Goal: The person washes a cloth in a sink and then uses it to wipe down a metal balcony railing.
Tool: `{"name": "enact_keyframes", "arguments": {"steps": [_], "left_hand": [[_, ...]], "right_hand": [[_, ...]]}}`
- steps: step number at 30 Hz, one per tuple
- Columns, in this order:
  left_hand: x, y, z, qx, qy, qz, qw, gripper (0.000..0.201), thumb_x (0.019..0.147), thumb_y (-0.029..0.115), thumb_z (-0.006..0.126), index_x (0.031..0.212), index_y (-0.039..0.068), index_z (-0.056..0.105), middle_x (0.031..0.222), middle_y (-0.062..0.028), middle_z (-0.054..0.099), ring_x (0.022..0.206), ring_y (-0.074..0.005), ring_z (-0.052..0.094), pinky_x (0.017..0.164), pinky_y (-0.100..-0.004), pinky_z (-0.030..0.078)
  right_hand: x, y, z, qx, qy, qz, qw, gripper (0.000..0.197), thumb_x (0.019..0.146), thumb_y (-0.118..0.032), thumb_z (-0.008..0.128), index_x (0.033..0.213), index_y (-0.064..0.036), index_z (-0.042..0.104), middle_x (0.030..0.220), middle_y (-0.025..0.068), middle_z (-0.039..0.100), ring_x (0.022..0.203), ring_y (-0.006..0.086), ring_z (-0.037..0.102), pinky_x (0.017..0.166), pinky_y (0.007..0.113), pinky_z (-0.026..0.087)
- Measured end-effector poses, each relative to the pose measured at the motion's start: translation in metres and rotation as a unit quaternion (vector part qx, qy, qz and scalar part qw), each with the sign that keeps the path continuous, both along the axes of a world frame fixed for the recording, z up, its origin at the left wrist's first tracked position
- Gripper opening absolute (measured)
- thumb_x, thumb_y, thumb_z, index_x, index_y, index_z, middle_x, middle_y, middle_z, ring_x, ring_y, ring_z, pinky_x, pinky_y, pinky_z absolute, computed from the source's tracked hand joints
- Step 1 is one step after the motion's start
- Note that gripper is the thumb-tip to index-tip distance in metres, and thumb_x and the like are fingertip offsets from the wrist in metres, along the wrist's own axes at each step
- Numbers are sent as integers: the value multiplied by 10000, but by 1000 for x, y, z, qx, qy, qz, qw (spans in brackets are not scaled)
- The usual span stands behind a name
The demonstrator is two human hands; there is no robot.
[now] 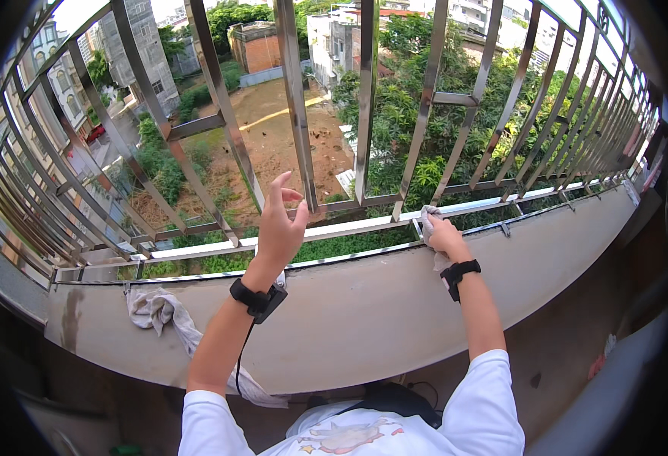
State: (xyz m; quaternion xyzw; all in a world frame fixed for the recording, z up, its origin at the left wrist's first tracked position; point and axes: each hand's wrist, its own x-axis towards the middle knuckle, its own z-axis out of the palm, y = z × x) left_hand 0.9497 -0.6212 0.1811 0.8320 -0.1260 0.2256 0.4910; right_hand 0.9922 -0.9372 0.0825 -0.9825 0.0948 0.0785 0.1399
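Observation:
My right hand [444, 235] is closed on a greyish cleaning rag [427, 222], which presses against the lower rail of the metal window grille [364, 223]. A loose end of that rag hangs below my fingers. Raised in front of the bars, my left hand [281, 224] holds nothing; its fingers are apart and slightly curled, close to an upright bar. Both wrists carry black straps, with a dark box on the left one. A second pale rag [159, 310] lies draped over the ledge [364, 304] to the left of my left forearm, its tail reaching toward the ledge's near edge.
Upright bars with short crosspieces curve around the far side. Beyond them are a bare dirt yard [303, 144], leafy trees [455, 106] and buildings. A thin black cable hangs from the left wrist box. Small red and white items [601, 357] lie at the lower right.

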Motion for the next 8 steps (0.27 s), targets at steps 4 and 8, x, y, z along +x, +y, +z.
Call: {"name": "enact_keyframes", "arguments": {"steps": [4, 8], "left_hand": [[17, -59, -8, 1, 9, -30, 1000, 391, 731, 84, 496, 1088, 22, 350, 841, -121, 485, 765, -199, 505, 607, -281, 443], [46, -100, -23, 71, -26, 11, 997, 404, 732, 136, 519, 1096, 39, 371, 925, -104, 480, 870, -206, 476, 616, -270, 404]], "right_hand": [[32, 20, -12, -74, -20, 133, 988, 369, 707, -117, 445, 1065, -207, 427, 1012, 126, 485, 967, 287, 459, 783, 440, 354], [55, 47, -34, -144, 1, 261, 955, 448, 699, -159, 494, 1131, -232, 396, 1024, 94, 485, 985, 258, 451, 817, 448, 319]]}}
